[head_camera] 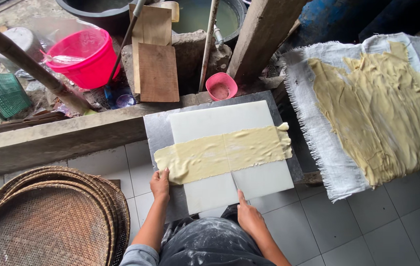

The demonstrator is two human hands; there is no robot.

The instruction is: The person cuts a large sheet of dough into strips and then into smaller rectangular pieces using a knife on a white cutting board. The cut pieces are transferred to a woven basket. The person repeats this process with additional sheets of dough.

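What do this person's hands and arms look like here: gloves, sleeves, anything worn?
Both hands are bare: no gloves, rings or watch show on the left hand or the right hand. The forearms are bare too. At the left elbow a grey-blue sleeve ends; no sleeve shows on the right arm in view. Between the arms lies a dark apron dusted with white powder.

Dough strip (222,153): pale yellow, matt, soft w/ ragged edges. Cutting board (210,123): white plastic, smooth, slight sheen. Metal sheet (155,129) under it: grey, dull. Cloth (318,133) at right: coarse woven, frayed edge, w/ wrinkled dough sheets (382,108) on it. Round trays (47,221): woven rattan, rough. Bucket (84,56): glossy pink plastic. Planks (157,69): bare wood, matt. Floor tiles (367,221): smooth, approx. satin finish.
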